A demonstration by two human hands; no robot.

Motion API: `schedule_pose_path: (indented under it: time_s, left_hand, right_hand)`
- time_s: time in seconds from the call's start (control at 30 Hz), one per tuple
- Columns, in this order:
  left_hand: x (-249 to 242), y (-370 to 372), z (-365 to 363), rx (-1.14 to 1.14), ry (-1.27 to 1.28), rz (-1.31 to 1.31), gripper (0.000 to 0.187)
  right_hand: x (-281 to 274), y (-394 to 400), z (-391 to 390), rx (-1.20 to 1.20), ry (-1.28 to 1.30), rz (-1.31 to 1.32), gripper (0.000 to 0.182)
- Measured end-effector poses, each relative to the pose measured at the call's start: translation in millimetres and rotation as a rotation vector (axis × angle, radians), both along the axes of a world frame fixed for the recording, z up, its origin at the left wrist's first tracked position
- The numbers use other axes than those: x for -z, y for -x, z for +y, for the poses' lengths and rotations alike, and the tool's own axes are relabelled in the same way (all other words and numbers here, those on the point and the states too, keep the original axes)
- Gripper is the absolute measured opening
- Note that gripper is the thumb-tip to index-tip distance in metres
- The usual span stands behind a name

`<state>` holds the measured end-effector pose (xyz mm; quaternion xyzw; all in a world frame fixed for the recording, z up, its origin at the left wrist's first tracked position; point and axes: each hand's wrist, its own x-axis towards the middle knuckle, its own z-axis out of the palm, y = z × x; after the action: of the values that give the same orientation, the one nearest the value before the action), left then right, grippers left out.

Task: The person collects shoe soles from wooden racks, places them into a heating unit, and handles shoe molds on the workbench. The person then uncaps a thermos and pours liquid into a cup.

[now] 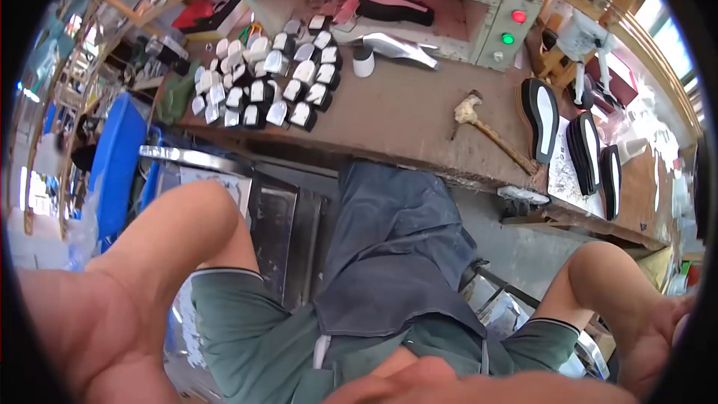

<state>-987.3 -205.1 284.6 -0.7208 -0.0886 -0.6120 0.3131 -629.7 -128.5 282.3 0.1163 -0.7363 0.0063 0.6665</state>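
Observation:
Both of my hands are raised close to the camera, away from the brown workbench (404,105). My left hand (82,329) is large at the lower left edge; its palm shows, but its fingers are cut off. At the right edge is my right hand (666,329), partly cut off, with its fingers mostly hidden. A hammer (497,135) with a wooden handle lies on the bench. Several small black-and-white blocks (258,90) are grouped at the bench's left. Black soles with white tops (540,120) lie at the right.
A machine (490,30) with red and green lights stands at the back, a pink-and-black sole (395,9) inside. Before it are a metal shoe-shaped piece (400,49) and a white cup-like piece (363,61). A blue bin (116,164) is at the left.

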Motion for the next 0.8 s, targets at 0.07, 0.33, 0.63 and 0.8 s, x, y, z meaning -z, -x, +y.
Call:
schedule_pose_path:
  time_s: [0.07,0.33,0.63,0.8]
  left_hand:
    - [7.6,3.9,-6.6,0.003,-0.018,-0.015,0.032]
    - [32.9,26.8,-16.6,0.096,-0.115,-0.056,0.032]
    - [27.5,39.0,-27.8,0.153,-0.203,-0.041,0.031]
    - [21.0,40.4,-27.5,0.1,-0.083,-0.074,0.031]
  right_hand:
    - [1.6,6.6,-7.4,0.005,-0.011,-0.013,0.014]
    - [13.3,35.1,-27.1,0.037,-0.141,-0.04,0.014]
    - [13.1,48.3,-33.4,0.043,-0.239,-0.016,0.014]
    - [9.5,47.4,-33.4,0.077,-0.105,-0.013,0.014]
